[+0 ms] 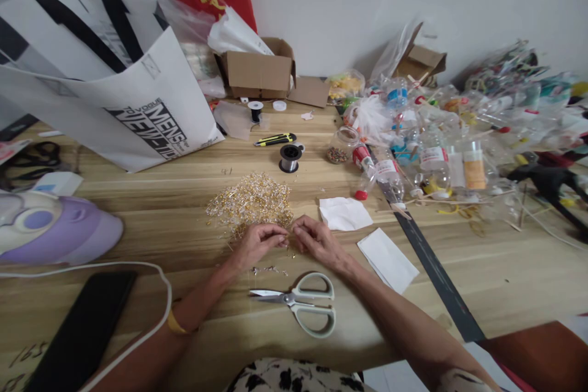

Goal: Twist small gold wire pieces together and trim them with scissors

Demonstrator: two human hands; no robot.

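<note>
My left hand (258,242) and my right hand (316,241) are close together over the table, fingertips pinched and almost meeting. Whatever sits between the fingers is too small to make out. Just beyond them spreads a pile of gold and silver beaded pins (250,199), its near edge by my left hand. A few gold bits hang or lie below my fingertips. Nearer to me lies a short strand of small beads (269,270). Below that, scissors (294,303) with pale handles rest on the wood, blades pointing left and slightly apart.
A wire spool (289,159), a yellow-black box cutter (274,139) and a dark spool (255,112) stand farther back. White papers (388,259) lie right, beside plastic bottles (434,162). At left are a white bag (151,110), a purple device (68,229) and a black phone (85,331).
</note>
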